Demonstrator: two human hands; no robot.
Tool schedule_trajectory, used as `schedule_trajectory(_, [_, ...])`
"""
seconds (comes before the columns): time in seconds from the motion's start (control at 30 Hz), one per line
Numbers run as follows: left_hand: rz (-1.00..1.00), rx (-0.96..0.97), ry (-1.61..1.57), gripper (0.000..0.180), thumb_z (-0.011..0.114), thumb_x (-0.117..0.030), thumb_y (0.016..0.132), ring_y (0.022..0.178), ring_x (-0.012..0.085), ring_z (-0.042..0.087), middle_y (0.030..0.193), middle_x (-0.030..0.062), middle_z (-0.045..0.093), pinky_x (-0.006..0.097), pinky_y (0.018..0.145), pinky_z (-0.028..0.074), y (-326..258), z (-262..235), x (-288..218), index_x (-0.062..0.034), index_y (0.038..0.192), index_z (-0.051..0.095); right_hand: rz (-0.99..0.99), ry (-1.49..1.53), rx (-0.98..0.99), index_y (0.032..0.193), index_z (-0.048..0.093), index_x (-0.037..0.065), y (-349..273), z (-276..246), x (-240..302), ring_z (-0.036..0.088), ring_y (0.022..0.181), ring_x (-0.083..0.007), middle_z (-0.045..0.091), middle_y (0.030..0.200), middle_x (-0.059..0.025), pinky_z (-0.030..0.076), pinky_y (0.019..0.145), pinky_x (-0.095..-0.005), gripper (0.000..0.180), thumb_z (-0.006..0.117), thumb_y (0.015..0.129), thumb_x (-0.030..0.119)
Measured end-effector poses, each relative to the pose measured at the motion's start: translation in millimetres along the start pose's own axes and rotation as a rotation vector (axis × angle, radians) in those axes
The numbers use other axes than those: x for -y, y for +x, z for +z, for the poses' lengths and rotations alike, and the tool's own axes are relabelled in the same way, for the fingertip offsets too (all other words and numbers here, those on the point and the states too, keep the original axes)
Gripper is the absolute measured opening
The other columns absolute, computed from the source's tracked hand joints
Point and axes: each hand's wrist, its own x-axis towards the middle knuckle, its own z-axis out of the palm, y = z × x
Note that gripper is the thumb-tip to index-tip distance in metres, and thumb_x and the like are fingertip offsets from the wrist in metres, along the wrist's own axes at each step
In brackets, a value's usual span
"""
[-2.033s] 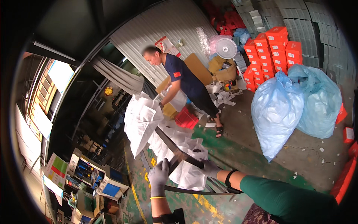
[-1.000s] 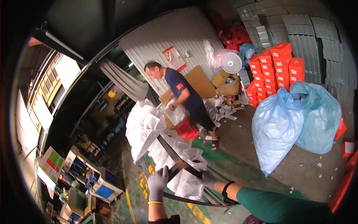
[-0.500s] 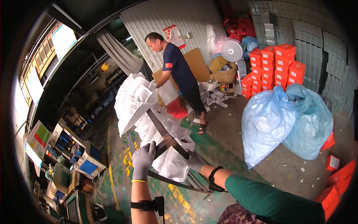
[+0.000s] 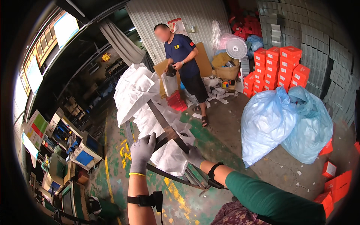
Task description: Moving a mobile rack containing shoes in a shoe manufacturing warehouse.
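Observation:
In grey gloves, my left hand and my right hand are closed on a dark flat-bar frame, which looks like a cart handle. The left grips a short branch of it and the right grips its near end. White cloth-like bags are heaped behind and beneath the bars, hiding most of what carries them. Below, metal rails and a curved dark bar show.
Beyond the heap stands a person holding a dark item. Two stuffed blue plastic bags sit at right, before stacked orange boxes. A white fan stands behind scattered scraps. Machines line the left; loose orange boxes lie lower right.
The other person has straightened up, turned toward me and now holds a dark item at the waist. My hands keep the same grip; the view has shifted slightly.

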Motion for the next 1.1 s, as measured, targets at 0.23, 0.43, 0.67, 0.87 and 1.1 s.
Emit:
schedule_trajectory(0.23, [0.012, -0.009, -0.001, 0.045, 0.039, -0.046, 0.093, 0.086, 0.0371, 0.064, 0.086, 0.0174, 0.067, 0.046, 0.077, 0.048, 1, -3, -5, -0.0104, 0.089, 0.067, -0.055, -0.065, 0.012, 0.133, 0.047, 0.008, 8, 3, -12, 0.059, 0.105, -0.0384, 0.063, 0.114, -0.0198, 0.046, 0.094, -0.0456, 0.063, 0.059, 0.082, 0.044])
schedule_trajectory(0.43, [0.001, -0.01, -0.023, 0.047, 0.039, -0.047, 0.093, 0.085, 0.0359, 0.064, 0.085, 0.0167, 0.067, 0.044, 0.077, 0.049, -1, -1, 2, -0.0105, 0.087, 0.069, -0.057, -0.029, 0.068, 0.131, 0.048, 0.007, 9, 13, -20, 0.058, 0.107, -0.0386, 0.062, 0.115, -0.0202, 0.045, 0.094, -0.0463, 0.063, 0.06, 0.081, 0.044])
schedule_trajectory(0.67, [-0.006, 0.004, -0.021, 0.049, 0.039, -0.049, 0.093, 0.085, 0.0354, 0.065, 0.082, 0.0167, 0.067, 0.044, 0.078, 0.049, -1, -3, 0, -0.0111, 0.087, 0.069, -0.133, 0.046, -0.114, 0.108, 0.06, 0.008, 10, 18, -20, 0.062, 0.093, -0.0398, 0.066, 0.095, -0.0195, 0.05, 0.081, -0.0452, 0.036, 0.061, 0.081, 0.032])
schedule_trajectory(0.87, [-0.005, 0.003, -0.01, 0.05, 0.038, -0.05, 0.093, 0.085, 0.0353, 0.065, 0.082, 0.0167, 0.068, 0.044, 0.078, 0.049, -2, -3, 0, -0.0114, 0.088, 0.07, -0.176, 0.032, -0.157, 0.108, 0.06, 0.006, 10, 21, -21, 0.062, 0.091, -0.0405, 0.066, 0.094, -0.0207, 0.051, 0.08, -0.0451, 0.035, 0.061, 0.082, 0.031])
schedule_trajectory(1.1, [-0.016, 0.027, -0.022, 0.051, 0.037, -0.051, 0.093, 0.087, 0.0346, 0.065, 0.085, 0.016, 0.069, 0.043, 0.081, 0.049, -2, -6, -5, -0.0119, 0.091, 0.07, -0.246, 0.064, -0.216, 0.105, 0.059, 0.004, 17, 29, -36, 0.063, 0.087, -0.0396, 0.065, 0.089, -0.0205, 0.05, 0.075, -0.0439, 0.031, 0.061, 0.083, 0.026])
